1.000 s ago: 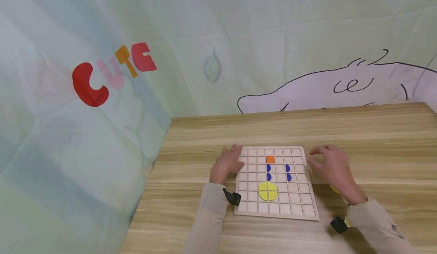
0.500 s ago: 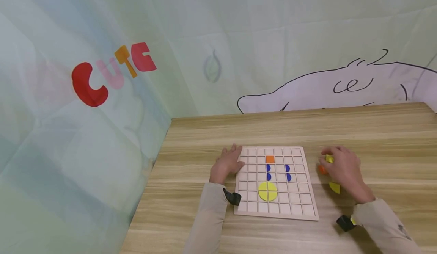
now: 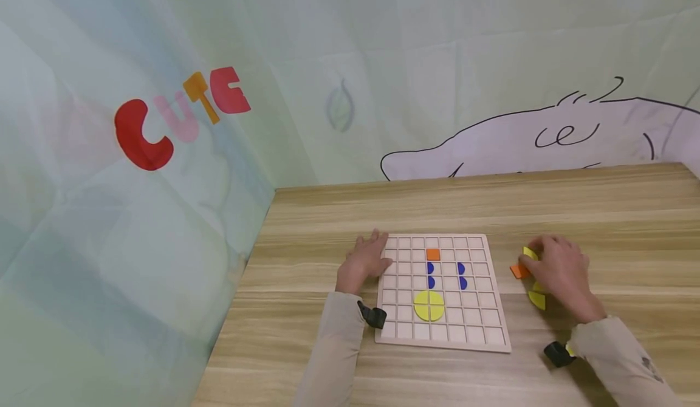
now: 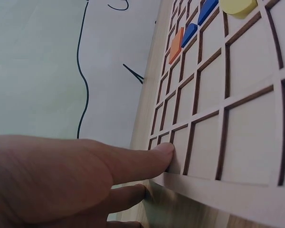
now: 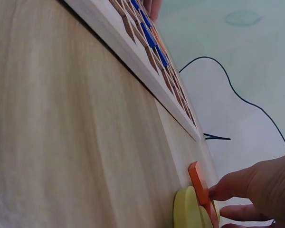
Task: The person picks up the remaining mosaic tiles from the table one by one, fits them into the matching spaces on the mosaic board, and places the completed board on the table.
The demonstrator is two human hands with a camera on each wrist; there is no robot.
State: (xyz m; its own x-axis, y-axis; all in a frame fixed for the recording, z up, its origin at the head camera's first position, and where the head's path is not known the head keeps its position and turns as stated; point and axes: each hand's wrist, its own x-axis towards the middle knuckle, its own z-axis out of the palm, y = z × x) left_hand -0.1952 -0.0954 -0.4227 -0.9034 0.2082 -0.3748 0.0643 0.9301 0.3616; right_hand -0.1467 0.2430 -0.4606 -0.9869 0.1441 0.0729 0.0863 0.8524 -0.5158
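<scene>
My left hand (image 3: 362, 266) rests on the left edge of a pale wooden grid board (image 3: 401, 332), its thumb (image 4: 164, 151) lying over the rim. On the board lie an orange square (image 3: 433, 254), several blue half-round tiles (image 3: 463, 283) and yellow quarter-round tiles (image 3: 422, 313) that form a circle. To the right of the board, my right hand (image 3: 560, 267) bends over a small group of loose tiles. Its thumb tip touches an orange tile (image 5: 198, 183) beside thick yellow tiles (image 5: 183, 209). I cannot tell whether the fingers pinch one.
Wood-grain table (image 3: 306, 225) extends around the board. A loose yellow tile (image 3: 537, 300) lies near my right wrist. Behind the table hangs a pale printed cloth (image 3: 350, 91) with a line drawing. Black wrist cameras (image 3: 558, 354) sit at both cuffs.
My right hand has moved right, from beside the board's right edge to the loose tiles, uncovering orange and yellow ones. My left hand has stayed at the board's left edge.
</scene>
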